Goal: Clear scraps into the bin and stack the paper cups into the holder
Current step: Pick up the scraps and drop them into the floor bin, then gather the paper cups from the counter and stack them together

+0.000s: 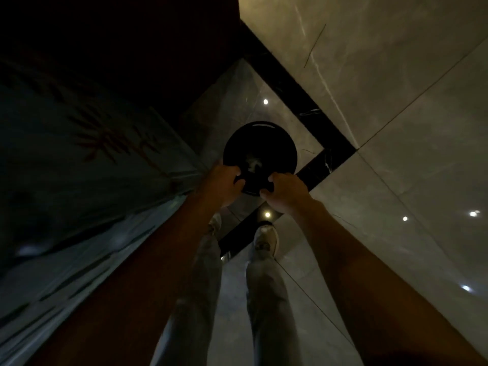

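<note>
A round black bin [260,143] stands on the floor straight below me, seen from above. Something pale and crumpled lies inside it near the front. My left hand [224,180] grips the bin's near rim on the left side. My right hand [285,191] grips the near rim on the right side. Both arms reach down toward it. No paper cups or cup holder are in view.
My legs in light trousers and pale shoes [265,240] stand just behind the bin on a glossy grey tiled floor [396,128] with black inlay strips [317,120]. A dark table edge with a patterned cloth [92,154] rises on the left.
</note>
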Demonstrator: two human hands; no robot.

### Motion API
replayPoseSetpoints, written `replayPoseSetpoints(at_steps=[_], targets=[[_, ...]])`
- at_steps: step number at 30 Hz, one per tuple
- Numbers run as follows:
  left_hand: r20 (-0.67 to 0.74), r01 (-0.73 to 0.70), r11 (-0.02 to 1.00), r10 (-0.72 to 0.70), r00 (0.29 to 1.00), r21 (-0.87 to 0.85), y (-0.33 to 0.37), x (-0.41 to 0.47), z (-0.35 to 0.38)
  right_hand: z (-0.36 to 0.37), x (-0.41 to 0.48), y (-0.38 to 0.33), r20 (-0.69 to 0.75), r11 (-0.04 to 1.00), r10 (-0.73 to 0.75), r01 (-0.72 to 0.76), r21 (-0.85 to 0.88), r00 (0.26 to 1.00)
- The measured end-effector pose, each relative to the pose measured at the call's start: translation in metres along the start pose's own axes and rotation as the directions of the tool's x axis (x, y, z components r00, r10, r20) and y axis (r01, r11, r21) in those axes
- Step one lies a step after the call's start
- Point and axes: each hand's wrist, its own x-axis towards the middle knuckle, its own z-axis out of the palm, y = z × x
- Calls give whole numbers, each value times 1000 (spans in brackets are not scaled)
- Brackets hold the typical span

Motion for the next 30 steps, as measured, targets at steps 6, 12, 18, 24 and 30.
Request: replayPoseSetpoints(at_steps=[6, 12, 18, 24, 30], targets=[[28, 70, 997, -69, 997, -37, 23, -156, -36, -31, -141, -14, 29, 1000, -28, 28, 14, 999], [-43, 167, 970, -177, 983, -179, 27, -303, -43, -21, -269, -23, 137, 997, -75, 77, -9, 988], [-98, 262, 894, -316, 944, -362, -20, -404, -13, 11, -350, -44, 144, 995, -84, 75, 64, 986], [-24, 363, 818, -417, 909, -446, -82, -474, 23, 59, -388, -61, 136, 998, -55, 49, 47, 989], [11, 355, 747, -423, 906, -562, -152, -517, 21, 102, -394, -105, 255, 975, -97, 144, -171, 962]])
